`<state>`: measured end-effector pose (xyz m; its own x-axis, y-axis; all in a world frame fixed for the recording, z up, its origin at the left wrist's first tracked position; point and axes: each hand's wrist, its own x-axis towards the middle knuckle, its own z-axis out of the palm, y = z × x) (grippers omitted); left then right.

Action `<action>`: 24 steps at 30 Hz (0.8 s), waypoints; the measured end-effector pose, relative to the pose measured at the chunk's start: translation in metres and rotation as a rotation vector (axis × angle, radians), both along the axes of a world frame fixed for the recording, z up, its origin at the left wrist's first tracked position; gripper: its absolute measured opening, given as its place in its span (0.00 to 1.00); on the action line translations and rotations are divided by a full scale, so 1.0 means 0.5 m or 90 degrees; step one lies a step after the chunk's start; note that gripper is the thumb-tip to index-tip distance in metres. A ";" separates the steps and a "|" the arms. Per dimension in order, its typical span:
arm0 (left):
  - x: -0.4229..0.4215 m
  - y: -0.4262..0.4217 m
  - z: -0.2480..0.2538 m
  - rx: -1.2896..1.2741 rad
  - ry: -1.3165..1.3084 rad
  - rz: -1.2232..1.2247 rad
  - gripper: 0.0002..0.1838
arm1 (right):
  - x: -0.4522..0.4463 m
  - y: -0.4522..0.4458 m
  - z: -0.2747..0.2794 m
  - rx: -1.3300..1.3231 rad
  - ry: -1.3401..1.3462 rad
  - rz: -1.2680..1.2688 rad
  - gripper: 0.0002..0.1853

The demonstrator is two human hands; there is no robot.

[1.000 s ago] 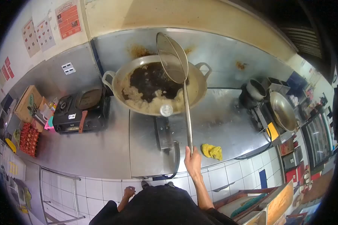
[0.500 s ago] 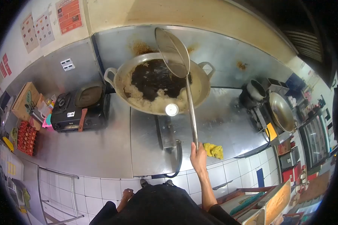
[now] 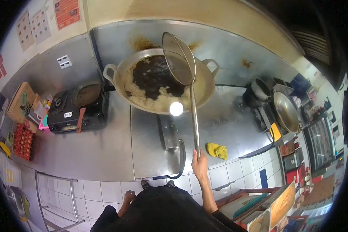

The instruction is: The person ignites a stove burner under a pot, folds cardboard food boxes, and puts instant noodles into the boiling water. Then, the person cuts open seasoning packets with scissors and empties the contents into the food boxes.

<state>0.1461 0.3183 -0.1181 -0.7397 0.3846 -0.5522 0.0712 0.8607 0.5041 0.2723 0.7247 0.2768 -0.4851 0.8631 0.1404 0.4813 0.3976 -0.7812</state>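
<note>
My right hand (image 3: 200, 165) is closed round the end of the long metal handle of a wire-mesh strainer (image 3: 178, 58). Its round mesh bowl is tilted above the right side of a large two-handled wok (image 3: 205, 87). Dark liquid (image 3: 152, 77) fills the wok, with pale foam (image 3: 143, 94) along its near and left sides. At the wok's near rim shows a round white dial (image 3: 176, 109), too bright to read. My left hand (image 3: 129, 196) hangs low beside my body, fingers curled, away from the counter; I see nothing in it.
A yellow cloth (image 3: 217, 150) lies on the steel counter (image 3: 100, 154) near its front edge. On the left stand a black gas stove (image 3: 67, 125) with a pan and a red egg tray (image 3: 23, 143). A dark pot (image 3: 259, 92) and another wok (image 3: 286, 112) stand right.
The strainer's bowl has dipped slightly nearer the wok, still in my right hand. The view has shifted a little. My left hand stays low by my side.
</note>
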 end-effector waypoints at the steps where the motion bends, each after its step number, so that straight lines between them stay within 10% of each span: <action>1: -0.005 0.004 0.003 0.002 0.002 -0.005 0.13 | 0.002 0.000 -0.001 0.002 0.002 -0.005 0.17; 13: -0.031 0.028 0.018 0.133 -0.214 0.194 0.17 | 0.009 -0.010 -0.008 -0.029 0.011 -0.003 0.17; 24: -0.051 0.075 0.040 0.067 -0.205 -0.058 0.19 | 0.002 -0.014 -0.011 -0.093 0.057 0.001 0.22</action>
